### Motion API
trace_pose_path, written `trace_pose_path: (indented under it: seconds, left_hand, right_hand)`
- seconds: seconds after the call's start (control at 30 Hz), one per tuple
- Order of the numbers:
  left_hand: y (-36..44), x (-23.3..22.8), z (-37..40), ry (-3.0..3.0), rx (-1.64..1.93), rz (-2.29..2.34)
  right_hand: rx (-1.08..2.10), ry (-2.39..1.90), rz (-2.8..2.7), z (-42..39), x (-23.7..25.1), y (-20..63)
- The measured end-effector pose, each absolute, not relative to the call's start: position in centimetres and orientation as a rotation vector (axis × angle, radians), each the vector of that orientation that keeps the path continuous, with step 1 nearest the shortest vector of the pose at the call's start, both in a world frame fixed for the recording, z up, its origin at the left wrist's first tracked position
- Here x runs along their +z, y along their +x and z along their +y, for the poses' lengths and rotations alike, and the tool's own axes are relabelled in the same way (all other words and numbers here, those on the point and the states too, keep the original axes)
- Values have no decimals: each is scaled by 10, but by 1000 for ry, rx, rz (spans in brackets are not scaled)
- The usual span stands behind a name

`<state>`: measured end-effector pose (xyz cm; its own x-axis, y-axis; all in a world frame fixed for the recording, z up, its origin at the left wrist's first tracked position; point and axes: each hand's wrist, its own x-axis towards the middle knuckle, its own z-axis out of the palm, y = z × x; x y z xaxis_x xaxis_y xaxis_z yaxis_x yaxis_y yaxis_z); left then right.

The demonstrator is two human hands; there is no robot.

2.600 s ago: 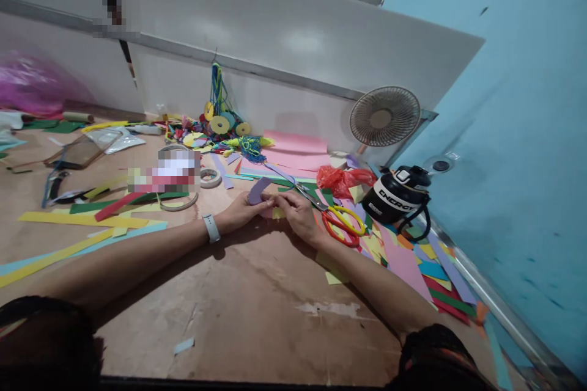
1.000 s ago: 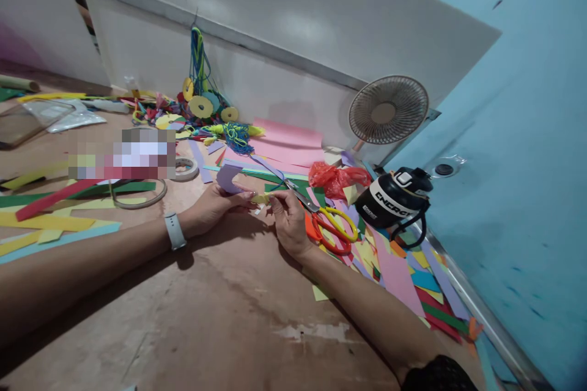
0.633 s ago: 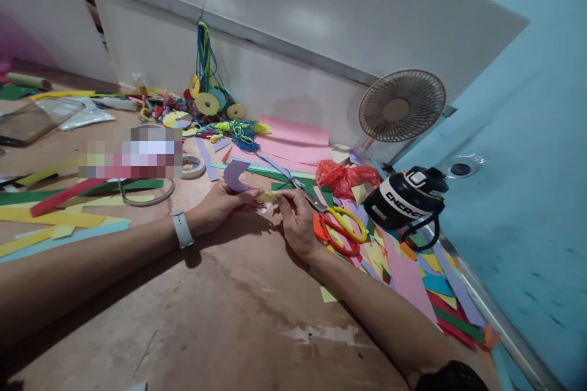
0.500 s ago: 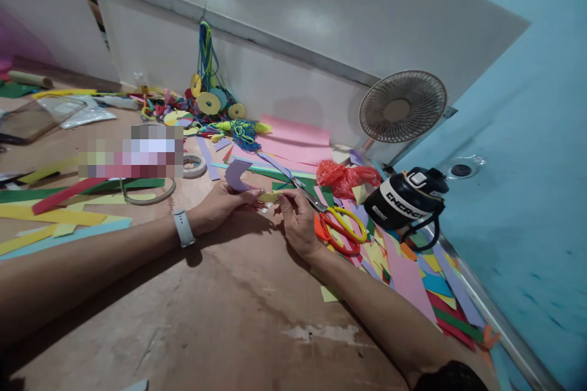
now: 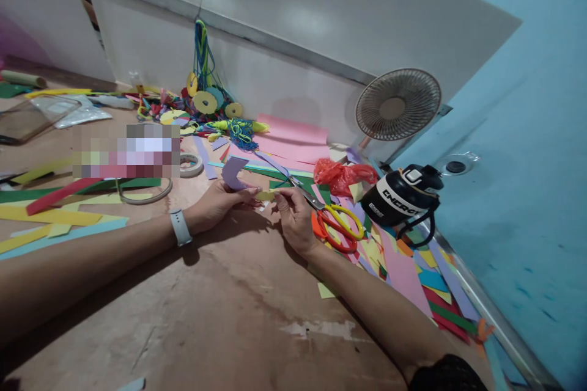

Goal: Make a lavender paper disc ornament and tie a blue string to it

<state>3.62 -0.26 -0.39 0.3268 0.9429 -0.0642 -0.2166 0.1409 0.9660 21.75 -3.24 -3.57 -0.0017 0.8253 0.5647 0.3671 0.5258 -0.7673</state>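
Both hands meet low over the wooden table (image 5: 238,311), close to the far wall. The left hand (image 5: 219,203) has its fingers closed on a purple paper strip (image 5: 232,172), which curls up and away from the knuckles toward the wall. The right hand (image 5: 293,220) pinches a small yellow paper piece (image 5: 266,195) between thumb and fingertips; the left fingertips touch the same scrap, so the two hands are joined at it. Whether the yellow piece is already stuck to the purple strip I cannot tell from here.

The scrap is tiny and the grip is only at its edges. I judge that a slight tug from either side could tear it or pull it out of one hand, and it would drop among the offcuts under the wrists, where it would be hard to pick out again. The purple strip stands free, so a clumsy press could crease it.

The scissors (image 5: 331,223) lie just beside the right hand, the blades pointing toward the fingers; a backward sweep of that wrist could knock the orange and yellow handles or catch on the tips. The black bottle (image 5: 398,198) lies tilted on loose coloured paper near the table's edge and looks ready to roll if bumped. A fan (image 5: 398,105) stands behind it; if it runs, the light scraps may scatter.
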Motion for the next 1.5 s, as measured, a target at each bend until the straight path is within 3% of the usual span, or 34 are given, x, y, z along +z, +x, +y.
trace_pose_path:
  seconds: [1.5]
  left_hand:
    - [36, -5, -3, 1120, 1021, 856]
  right_hand:
    - [201, -926, -1804, -31, -32, 226]
